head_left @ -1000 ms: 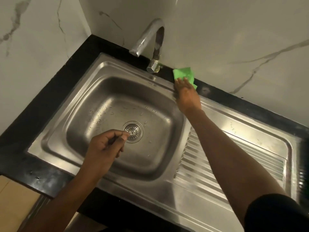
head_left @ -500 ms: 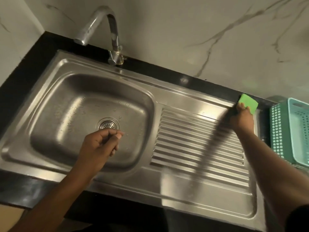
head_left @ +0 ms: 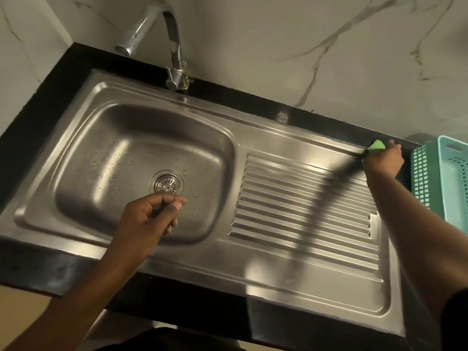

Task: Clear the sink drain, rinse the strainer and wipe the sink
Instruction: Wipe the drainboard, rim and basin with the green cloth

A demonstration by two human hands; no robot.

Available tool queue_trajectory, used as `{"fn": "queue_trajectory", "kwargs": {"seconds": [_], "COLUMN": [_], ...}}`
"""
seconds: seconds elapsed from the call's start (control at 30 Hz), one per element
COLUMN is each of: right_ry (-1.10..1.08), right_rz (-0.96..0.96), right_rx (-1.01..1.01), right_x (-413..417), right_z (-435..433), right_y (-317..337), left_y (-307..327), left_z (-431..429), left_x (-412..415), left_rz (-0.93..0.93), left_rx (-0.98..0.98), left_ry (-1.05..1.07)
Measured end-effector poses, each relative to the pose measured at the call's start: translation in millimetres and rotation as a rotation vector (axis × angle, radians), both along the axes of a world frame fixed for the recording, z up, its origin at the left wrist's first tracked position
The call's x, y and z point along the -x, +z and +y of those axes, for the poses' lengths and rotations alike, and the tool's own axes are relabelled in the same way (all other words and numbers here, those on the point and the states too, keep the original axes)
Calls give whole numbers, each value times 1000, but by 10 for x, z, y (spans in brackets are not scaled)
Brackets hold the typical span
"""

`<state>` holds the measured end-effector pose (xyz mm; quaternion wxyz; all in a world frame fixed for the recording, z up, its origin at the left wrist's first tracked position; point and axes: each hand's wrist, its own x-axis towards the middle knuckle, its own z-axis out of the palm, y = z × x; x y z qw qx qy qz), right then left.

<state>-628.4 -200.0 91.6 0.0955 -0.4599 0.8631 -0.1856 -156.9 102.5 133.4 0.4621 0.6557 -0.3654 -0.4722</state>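
The right hand presses a small green cloth against the far right corner of the steel sink, at the back rim of the ribbed drainboard and just beside a teal basket. Its fingers are curled down over the cloth, so only a green edge shows.

The left hand hovers above the basin, thumb and forefinger pinched together; something thin and dark may sit between them, but I cannot tell what. The strainer is seated in the drain, looks free of debris, and lies just beyond the left fingertips. Water beads dot the basin floor around it. The tap stands at the back of the black tabletop, with no water visibly running.

Judging by this, the wiping step is in hand, with the drain and strainer apparently dealt with.

To do it well:
1. Keep the cloth flat and press evenly, rather than bunching it under the fingertips.
2. Wipe along the ribs, not across, so the cloth reaches the grooves.
3. Work from the back rim toward the front, then push moisture into the basin.
4. Finish with the beaded basin floor, circling toward the strainer.
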Motion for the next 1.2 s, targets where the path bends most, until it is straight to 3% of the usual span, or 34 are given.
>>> {"fn": "queue_trajectory", "kwargs": {"seconds": [0.2,0.4,0.53,0.67,0.8,0.9,0.97,1.1,1.2], "right_ry": [55,438,618,731,654,472,363,200,153], "right_rz": [-74,-92,-309,-487,-803,-1091,-1253,-1386,-1410], "right_rx": [-90,-65,-180,-81,10,59,52,5,-5], "right_x": [-291,-822,-1113,-1522,-1862,-2079,-2227,-2489,-2601], "right_z": [-168,12,241,770,1451,2024,2358,2964,3363], "right_y": [-167,-215,-85,196,506,694,774,903,983], "left_y": [-64,-137,-58,69,219,343,362,315,248], "left_z": [146,158,74,-2,13,96,168,384,532], "left_x": [-64,0,124,107,126,199,221,166,98], "left_rz": [-20,16,37,21,29,72,-5,-37,7], "left_rx": [-27,-49,-10,45,70,48,22,-3,-14], "left_ry": [27,27,-26,-71,-115,-171,-264,-479,-507]}}
